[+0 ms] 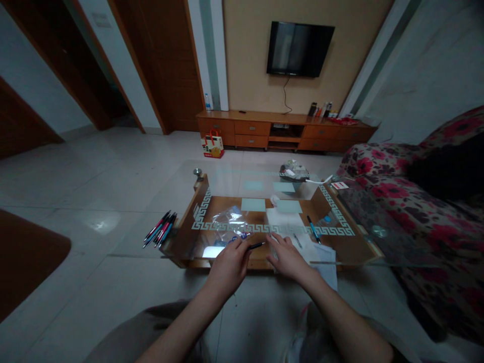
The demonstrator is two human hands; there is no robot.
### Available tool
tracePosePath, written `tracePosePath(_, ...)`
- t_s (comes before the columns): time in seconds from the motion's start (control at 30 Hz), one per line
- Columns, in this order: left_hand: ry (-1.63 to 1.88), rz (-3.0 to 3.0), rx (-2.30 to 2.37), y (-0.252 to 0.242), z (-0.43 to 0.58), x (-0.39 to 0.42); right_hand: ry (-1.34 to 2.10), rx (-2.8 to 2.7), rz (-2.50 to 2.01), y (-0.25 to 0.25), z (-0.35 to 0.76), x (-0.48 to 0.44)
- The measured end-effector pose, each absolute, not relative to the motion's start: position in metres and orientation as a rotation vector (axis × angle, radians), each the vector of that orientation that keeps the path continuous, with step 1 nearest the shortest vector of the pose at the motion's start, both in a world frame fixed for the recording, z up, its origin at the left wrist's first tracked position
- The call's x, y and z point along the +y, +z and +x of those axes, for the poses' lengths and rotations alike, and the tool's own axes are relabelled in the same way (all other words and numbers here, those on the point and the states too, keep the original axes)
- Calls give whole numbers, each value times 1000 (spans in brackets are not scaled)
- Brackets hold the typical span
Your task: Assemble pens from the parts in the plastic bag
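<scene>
My left hand [231, 262] is closed round a dark pen [257, 245], whose pointed end sticks out to the right over the front edge of a glass coffee table [260, 179]. Just beyond that tip is my right hand [286, 254], its thumb and forefinger apart; I make out nothing held in it. A blue and black pen [313, 229] lies to the right on the glass, with a small thin pen part [298, 241] nearer the right hand. Behind my left hand is a crumpled clear plastic bag [230, 222]. A pile of several pens [161, 229] rests at the table's left end.
White paper [325, 262] reaches past the table's front edge. A bowl-like holder with crumpled bits [294, 170] stands at the back right, near a small card [339, 185]. A flowered sofa [401, 176] borders the right side; a low cabinet [253, 128] stands beyond.
</scene>
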State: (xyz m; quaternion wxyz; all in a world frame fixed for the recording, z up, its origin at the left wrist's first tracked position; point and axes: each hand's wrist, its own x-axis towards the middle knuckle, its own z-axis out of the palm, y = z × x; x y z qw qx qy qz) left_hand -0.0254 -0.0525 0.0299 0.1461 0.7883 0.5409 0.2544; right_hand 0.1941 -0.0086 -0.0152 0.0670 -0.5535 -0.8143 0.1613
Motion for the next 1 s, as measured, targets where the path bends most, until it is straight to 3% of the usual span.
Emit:
tracePosePath(0.53, 643, 2317, 1631, 31, -28, -53, 441, -2241, -1566, -8, 193, 0)
tracePosePath(1.0, 561, 2311, 1669, 31, -29, -52, 921, -1662, -1379, 8, 189, 5)
